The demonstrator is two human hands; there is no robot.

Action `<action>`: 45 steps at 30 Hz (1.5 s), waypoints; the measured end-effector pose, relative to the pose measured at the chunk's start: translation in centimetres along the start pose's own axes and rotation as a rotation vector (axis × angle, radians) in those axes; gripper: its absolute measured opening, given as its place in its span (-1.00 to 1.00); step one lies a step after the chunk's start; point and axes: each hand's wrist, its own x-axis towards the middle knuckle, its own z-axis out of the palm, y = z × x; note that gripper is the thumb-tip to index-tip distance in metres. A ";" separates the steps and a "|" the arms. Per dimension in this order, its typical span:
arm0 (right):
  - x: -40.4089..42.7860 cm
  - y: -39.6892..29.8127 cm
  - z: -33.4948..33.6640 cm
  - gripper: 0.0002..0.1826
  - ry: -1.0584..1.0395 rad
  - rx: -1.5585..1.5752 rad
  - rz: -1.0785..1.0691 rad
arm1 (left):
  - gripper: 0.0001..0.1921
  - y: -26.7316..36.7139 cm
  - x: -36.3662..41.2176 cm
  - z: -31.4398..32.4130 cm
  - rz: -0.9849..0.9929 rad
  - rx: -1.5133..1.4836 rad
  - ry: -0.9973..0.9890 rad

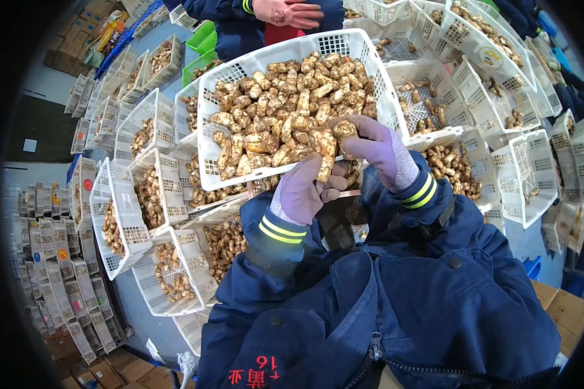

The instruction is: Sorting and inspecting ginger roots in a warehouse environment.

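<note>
My left hand (pixel 300 190), in a lilac work glove with grey fingers, grips a large matsutake mushroom (pixel 325 150) by its lower part, at the near rim of a white plastic crate (pixel 394 109). Just to the right, my right hand (pixel 377 148), gloved the same way, pinches a shorter mushroom (pixel 344 130) between thumb and fingers. The two held mushrooms are side by side. Inside the crate is a heap of brown-and-cream matsutake mushrooms (pixel 272 112). My fingers partly hide both held pieces.
White crates with mushrooms (pixel 170 272) crowd the left side, and more crates (pixel 421 68) stand to the right. Across from me, a person's pink-gloved hand (pixel 288 13) rests beyond the crate. Green crates (pixel 202 36) sit at the upper left. Cardboard boxes (pixel 567 311) lie at lower right.
</note>
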 end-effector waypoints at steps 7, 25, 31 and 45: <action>0.8 2.7 -2.7 -0.66 -0.030 -0.019 -0.111 | -0.58 0.6 -0.3 -0.2 0.039 0.121 0.115; -3.5 -4.9 -15.5 -0.56 0.299 0.165 -0.307 | -0.63 2.0 13.0 5.7 0.441 1.348 -0.106; -1.9 -2.9 -13.8 -0.68 0.287 0.089 0.033 | -0.48 3.0 18.9 3.2 0.432 2.309 -0.751; -2.1 -0.6 -12.4 -0.60 0.008 0.713 0.083 | -0.55 6.5 10.7 3.7 0.008 0.631 -0.306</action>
